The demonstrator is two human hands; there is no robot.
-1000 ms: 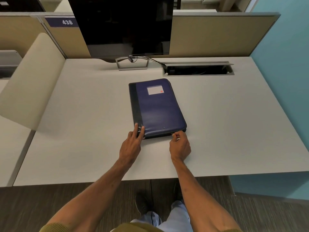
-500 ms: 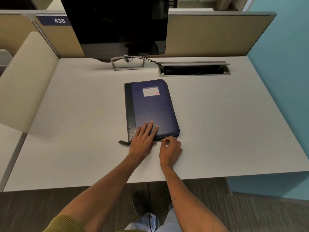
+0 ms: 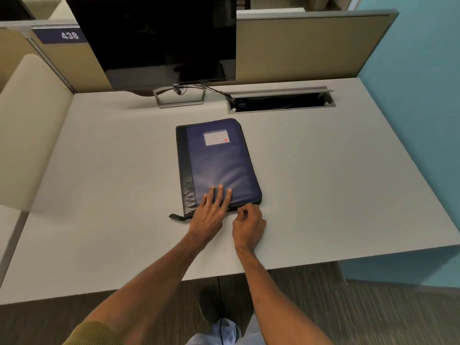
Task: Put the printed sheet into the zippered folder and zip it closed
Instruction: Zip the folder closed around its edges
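Observation:
The dark blue zippered folder lies closed and flat on the white desk, with a white label near its far end. My left hand rests flat on the folder's near end, fingers spread. My right hand sits at the folder's near edge, thumb and fingers pinched together at the zipper; the pull itself is too small to make out. A black zipper tail sticks out at the near left corner. The printed sheet is not visible.
A dark monitor on a metal stand stands at the back of the desk. An open cable tray is set into the desk at the back right. Beige partitions surround the desk; a blue wall is on the right.
My left hand has moved from the folder's near left corner onto its cover. My right hand has slid left along the near edge. The folder has turned slightly straighter.

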